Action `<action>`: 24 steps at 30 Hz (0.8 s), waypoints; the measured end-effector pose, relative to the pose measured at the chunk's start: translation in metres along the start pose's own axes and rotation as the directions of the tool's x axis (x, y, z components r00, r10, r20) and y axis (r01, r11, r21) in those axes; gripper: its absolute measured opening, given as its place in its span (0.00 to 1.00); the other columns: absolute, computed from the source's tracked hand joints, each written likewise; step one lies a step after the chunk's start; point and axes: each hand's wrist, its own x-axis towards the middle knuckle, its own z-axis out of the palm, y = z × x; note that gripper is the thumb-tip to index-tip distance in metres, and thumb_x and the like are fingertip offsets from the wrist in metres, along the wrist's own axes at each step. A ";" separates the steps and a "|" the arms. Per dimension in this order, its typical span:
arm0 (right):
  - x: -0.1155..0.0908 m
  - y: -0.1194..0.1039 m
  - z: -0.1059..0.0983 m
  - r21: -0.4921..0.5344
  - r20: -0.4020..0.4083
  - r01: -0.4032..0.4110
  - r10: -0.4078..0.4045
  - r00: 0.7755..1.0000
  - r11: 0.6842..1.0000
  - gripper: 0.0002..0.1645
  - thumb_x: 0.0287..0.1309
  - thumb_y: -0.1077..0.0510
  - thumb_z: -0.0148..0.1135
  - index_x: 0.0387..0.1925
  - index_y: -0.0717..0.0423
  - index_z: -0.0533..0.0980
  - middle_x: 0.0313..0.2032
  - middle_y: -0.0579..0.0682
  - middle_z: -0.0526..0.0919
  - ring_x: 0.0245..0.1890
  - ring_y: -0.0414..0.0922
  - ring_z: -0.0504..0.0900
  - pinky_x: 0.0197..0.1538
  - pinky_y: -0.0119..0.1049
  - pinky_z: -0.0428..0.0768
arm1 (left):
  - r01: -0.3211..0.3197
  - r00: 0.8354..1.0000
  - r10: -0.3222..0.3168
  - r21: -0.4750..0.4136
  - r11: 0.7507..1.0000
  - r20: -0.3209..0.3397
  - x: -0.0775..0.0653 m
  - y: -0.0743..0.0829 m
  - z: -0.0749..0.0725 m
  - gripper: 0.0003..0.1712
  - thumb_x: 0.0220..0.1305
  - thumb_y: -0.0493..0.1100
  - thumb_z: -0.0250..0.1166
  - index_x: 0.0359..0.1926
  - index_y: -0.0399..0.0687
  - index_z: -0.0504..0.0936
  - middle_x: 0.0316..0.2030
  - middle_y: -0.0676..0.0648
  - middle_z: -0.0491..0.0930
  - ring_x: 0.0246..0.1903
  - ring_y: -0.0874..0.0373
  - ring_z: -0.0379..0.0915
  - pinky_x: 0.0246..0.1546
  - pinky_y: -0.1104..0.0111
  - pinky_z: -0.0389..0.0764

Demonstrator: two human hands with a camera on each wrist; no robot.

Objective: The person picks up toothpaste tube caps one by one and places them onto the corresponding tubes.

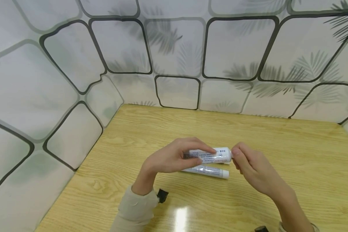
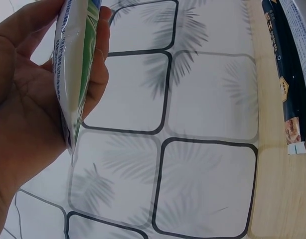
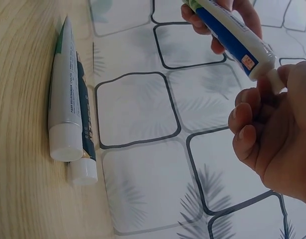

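My left hand (image 1: 171, 156) grips a toothpaste tube (image 1: 222, 155) around its body, thumb on one side and fingers on the other. Printed text faces up in the head view; the right wrist view shows blue and green on its other side. At the tube's narrow end, my right hand (image 1: 256, 170) pinches the small white cap (image 3: 275, 81) between thumb and index finger. Below the held tube, a white toothpaste tube (image 1: 211, 171) lies on the table. Beside it lies a dark toothpaste tube (image 3: 85, 107) with a white cap, mostly hidden from the head view.
The wood-grain table (image 1: 127, 135) meets a patterned wall covering (image 1: 177, 58) at the back and left. A black piece (image 1: 162, 195) sits at the left sleeve's cuff, and another dark piece (image 1: 261, 228) shows near the right wrist.
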 end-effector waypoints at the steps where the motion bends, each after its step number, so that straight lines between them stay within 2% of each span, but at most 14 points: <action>1: 0.000 0.000 0.000 -0.007 -0.006 0.002 -0.002 1.000 1.000 0.16 0.76 0.64 0.43 0.30 0.46 0.68 0.20 0.36 0.65 0.16 0.34 0.64 0.19 0.30 0.66 | 0.003 1.000 -0.003 -0.001 1.000 -0.003 0.000 0.000 0.000 0.19 0.70 0.35 0.61 0.60 0.44 0.80 0.52 0.49 0.79 0.39 0.63 0.69 0.37 0.71 0.74; 6: 0.001 0.001 0.003 -0.052 -0.059 0.035 -0.038 0.998 0.998 0.17 0.75 0.65 0.45 0.28 0.46 0.68 0.19 0.34 0.61 0.16 0.30 0.57 0.19 0.28 0.61 | 0.003 1.000 -0.003 -0.010 1.000 -0.013 0.000 0.001 0.001 0.19 0.70 0.35 0.62 0.60 0.44 0.80 0.52 0.49 0.79 0.41 0.63 0.70 0.39 0.71 0.75; 12: 0.000 0.003 0.008 -0.058 -0.131 0.046 -0.053 0.990 0.997 0.19 0.75 0.64 0.47 0.24 0.47 0.66 0.18 0.33 0.60 0.16 0.29 0.56 0.18 0.29 0.59 | -0.020 1.000 0.020 -0.025 0.999 -0.016 0.001 0.001 0.002 0.20 0.69 0.35 0.62 0.60 0.42 0.79 0.53 0.47 0.79 0.43 0.62 0.71 0.40 0.70 0.77; 16: 0.000 0.003 0.011 0.013 -0.182 0.072 -0.068 0.981 0.997 0.22 0.72 0.68 0.47 0.21 0.47 0.66 0.15 0.36 0.60 0.15 0.28 0.56 0.16 0.27 0.58 | -0.041 0.999 0.041 -0.010 0.999 -0.019 0.000 0.002 0.002 0.19 0.69 0.35 0.62 0.60 0.41 0.80 0.54 0.46 0.79 0.45 0.62 0.72 0.42 0.71 0.78; 20: 0.000 0.000 0.011 0.097 -0.246 0.144 -0.116 0.962 0.985 0.24 0.71 0.72 0.43 0.19 0.51 0.65 0.12 0.42 0.61 0.12 0.30 0.56 0.15 0.25 0.57 | -0.090 0.996 0.090 -0.020 0.996 -0.022 0.002 0.003 0.003 0.18 0.69 0.34 0.61 0.59 0.40 0.79 0.53 0.45 0.79 0.45 0.61 0.73 0.42 0.70 0.78; 24: 0.000 -0.001 0.011 0.114 -0.293 0.170 -0.131 0.947 0.979 0.24 0.71 0.71 0.40 0.17 0.52 0.64 0.11 0.42 0.61 0.11 0.32 0.57 0.14 0.25 0.56 | -0.109 0.994 0.108 -0.049 0.993 -0.020 0.005 0.004 0.003 0.18 0.69 0.33 0.61 0.59 0.38 0.79 0.52 0.44 0.80 0.42 0.61 0.73 0.40 0.70 0.78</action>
